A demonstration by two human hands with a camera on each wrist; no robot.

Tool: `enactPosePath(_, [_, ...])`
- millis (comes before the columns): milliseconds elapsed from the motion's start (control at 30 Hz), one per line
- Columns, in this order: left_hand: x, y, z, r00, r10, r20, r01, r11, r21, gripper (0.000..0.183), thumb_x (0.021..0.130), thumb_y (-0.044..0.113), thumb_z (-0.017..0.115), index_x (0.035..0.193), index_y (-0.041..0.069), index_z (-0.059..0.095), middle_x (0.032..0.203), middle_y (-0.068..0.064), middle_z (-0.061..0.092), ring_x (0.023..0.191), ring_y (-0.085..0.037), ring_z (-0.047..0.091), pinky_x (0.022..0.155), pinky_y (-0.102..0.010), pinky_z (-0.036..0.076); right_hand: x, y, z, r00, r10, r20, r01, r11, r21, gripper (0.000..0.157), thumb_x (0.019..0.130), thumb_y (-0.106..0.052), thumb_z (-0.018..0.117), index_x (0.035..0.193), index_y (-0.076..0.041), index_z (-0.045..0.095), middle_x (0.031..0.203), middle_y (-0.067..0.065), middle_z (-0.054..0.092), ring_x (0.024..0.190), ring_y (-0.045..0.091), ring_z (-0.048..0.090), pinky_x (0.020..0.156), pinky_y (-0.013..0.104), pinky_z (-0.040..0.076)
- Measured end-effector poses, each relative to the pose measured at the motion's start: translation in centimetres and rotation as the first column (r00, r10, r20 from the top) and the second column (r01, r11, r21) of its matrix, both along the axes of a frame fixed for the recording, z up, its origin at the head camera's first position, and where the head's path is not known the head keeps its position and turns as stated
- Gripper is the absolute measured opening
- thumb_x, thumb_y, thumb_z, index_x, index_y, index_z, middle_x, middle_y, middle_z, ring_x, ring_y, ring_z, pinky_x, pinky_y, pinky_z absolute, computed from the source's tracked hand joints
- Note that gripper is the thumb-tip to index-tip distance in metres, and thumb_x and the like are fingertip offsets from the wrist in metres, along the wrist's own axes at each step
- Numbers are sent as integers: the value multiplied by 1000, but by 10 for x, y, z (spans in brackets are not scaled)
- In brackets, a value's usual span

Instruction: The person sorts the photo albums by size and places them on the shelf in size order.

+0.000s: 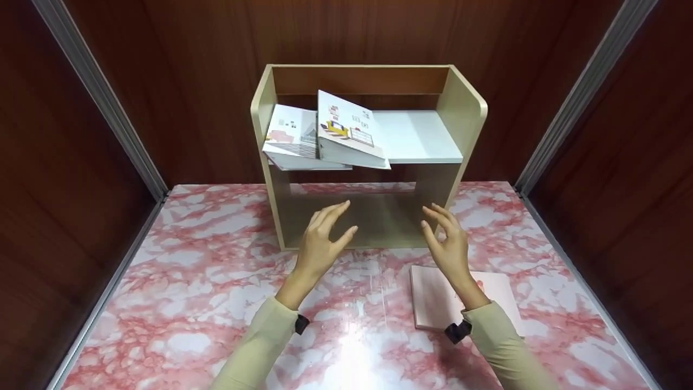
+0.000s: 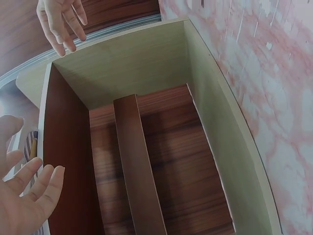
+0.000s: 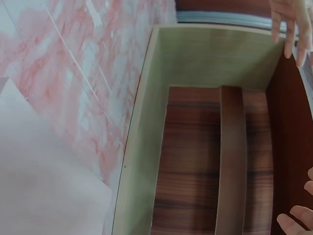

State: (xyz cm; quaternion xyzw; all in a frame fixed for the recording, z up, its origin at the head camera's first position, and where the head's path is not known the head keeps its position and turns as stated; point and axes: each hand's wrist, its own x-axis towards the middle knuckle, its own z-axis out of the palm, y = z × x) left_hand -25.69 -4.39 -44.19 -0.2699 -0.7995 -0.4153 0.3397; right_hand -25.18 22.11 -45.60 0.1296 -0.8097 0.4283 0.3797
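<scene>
Both hands hover in front of a small two-tier wooden shelf (image 1: 261, 179), palms facing each other and nothing held. My left hand (image 1: 320, 241) has its thumb and fingers spread, below the books on the upper board. Opposite it, my right hand (image 1: 449, 244) is likewise spread, near the shelf's right side panel. On the upper board (image 1: 419, 138), a book with a yellow drawing (image 1: 349, 130) leans tilted over another white book (image 1: 292, 130) at the left end. Both overhang the front edge. A pale pink book (image 1: 433, 303) lies flat on the table, partly covered by my right forearm in the head view.
The shelf stands at the back of a red-and-white marbled table (image 1: 184, 303). Dark wood panels (image 1: 206, 49) enclose the back and sides, with metal rails at the corners. The shelf's lower bay, seen in the left wrist view, has a brown crossbar (image 2: 139, 166) at its back.
</scene>
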Motion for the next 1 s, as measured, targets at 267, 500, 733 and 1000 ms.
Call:
enactPosePath(267, [0,3,-6,1000,-17,19,18,1000,-2,48,84,29,68,127,12,56,121,-3,59,106,-17,54,83,-28,49,2,4,-5,1000,-13,4,13,1000,3,27,85,-8,67,111,-5,67,121,15,60,114,31,54,98,46,39])
enactPosePath(500, [1,5,-10,998,-31,58,29,999,24,48,84,29,69,128,14,56,120,-3,60,101,-20,55,78,-25,50,4,6,-8,1000,-22,16,22,1000,13,28,84,-8,67,112,-5,67,122,15,59,113,33,55,96,49,40])
enactPosePath(733, [2,7,-14,994,-48,102,47,999,9,49,85,31,67,130,15,55,121,-2,59,107,-15,52,79,-23,51,5,9,-13,998,-34,51,33,999,19,27,85,-10,66,112,-8,67,122,13,59,111,29,56,95,49,42])
enactPosePath(1000, [4,12,-23,987,-71,144,72,997,-4,50,85,31,67,132,17,53,123,-2,58,108,-16,53,79,-23,52,6,12,-18,998,-34,51,33,999,25,27,85,-9,66,112,-5,67,121,14,60,113,31,55,96,48,40])
